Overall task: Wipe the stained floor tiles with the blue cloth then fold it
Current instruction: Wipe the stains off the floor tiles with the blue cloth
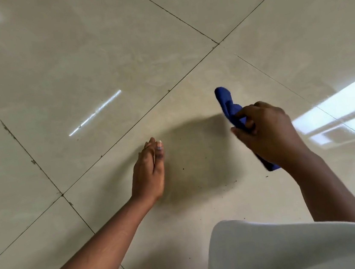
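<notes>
Gripping the blue cloth (229, 108) bunched in the right hand (268, 132), fingers (242, 113) clenched around its middle; one end sticking up past the knuckles, the other trailing out under the wrist; cloth looking lifted off the floor tiles (95, 55), contact not certain. Hovering the left hand (148, 171) empty, fingers straight and together, edge-on just above or on the tile; cannot tell which. Judging progress: dark specks (183, 169) lying between the hands and near the right wrist, so wiping not finished; folding not begun, cloth crumpled. Noting room: glossy tile open on all sides, grout lines (127, 131) crossing diagonally; only a white garment (287, 250) crowding the near lower right; plenty of sweep space forward and left.
</notes>
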